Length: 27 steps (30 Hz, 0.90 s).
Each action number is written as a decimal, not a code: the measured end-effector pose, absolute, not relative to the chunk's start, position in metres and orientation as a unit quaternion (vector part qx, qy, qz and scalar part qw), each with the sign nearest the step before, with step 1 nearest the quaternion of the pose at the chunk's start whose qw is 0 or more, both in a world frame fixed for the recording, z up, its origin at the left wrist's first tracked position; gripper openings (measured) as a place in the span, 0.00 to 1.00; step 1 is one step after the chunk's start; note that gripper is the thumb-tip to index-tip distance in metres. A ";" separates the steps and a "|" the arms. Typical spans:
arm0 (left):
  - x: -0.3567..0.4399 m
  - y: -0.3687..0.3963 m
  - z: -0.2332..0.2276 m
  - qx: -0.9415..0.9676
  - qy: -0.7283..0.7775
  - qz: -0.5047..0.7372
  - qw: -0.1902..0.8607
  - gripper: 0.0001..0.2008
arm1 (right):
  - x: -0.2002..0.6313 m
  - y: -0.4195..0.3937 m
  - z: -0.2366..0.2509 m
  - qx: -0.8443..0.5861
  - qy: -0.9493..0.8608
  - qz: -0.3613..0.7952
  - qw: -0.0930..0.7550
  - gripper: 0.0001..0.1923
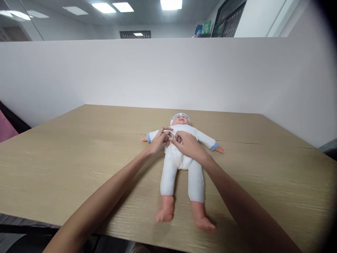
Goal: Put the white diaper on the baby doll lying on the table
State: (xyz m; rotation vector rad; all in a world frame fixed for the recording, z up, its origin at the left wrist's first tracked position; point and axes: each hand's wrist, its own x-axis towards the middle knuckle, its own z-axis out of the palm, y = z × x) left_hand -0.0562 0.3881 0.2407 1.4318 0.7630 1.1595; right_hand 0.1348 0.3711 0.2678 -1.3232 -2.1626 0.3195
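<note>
A baby doll in a white romper with blue cuffs and a white cap lies on its back on the wooden table, head away from me, arms spread, bare feet toward me. My left hand and my right hand meet on the doll's chest. Their fingertips pinch the front of the white romper near the collar. Both forearms reach in from the bottom of the view.
A white partition wall runs behind the table and along its right side. A pink object shows at the far left edge. The table's near edge is just below the doll's feet.
</note>
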 end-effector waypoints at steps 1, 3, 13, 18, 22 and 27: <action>-0.058 0.388 0.238 0.600 0.312 0.495 0.546 0.24 | 0.135 0.371 0.267 -0.495 -0.808 0.121 0.295 0.16; -0.061 0.388 0.233 0.598 0.299 0.510 0.541 0.25 | 0.133 0.372 0.265 -0.495 -0.805 0.123 0.304 0.18; -0.061 0.386 0.199 0.617 0.345 0.532 0.467 0.25 | 0.135 0.376 0.262 -0.491 -0.787 0.137 0.349 0.18; -0.059 0.381 0.201 0.639 0.376 0.548 0.387 0.20 | 0.133 0.377 0.260 -0.487 -0.759 0.134 0.410 0.16; -0.060 0.363 0.217 0.710 0.397 0.535 0.229 0.13 | 0.144 0.360 0.272 -0.451 -0.750 0.128 0.466 0.12; -0.065 0.335 0.229 0.818 0.365 0.433 0.103 0.21 | 0.191 0.333 0.266 -0.396 -0.725 0.137 0.546 0.14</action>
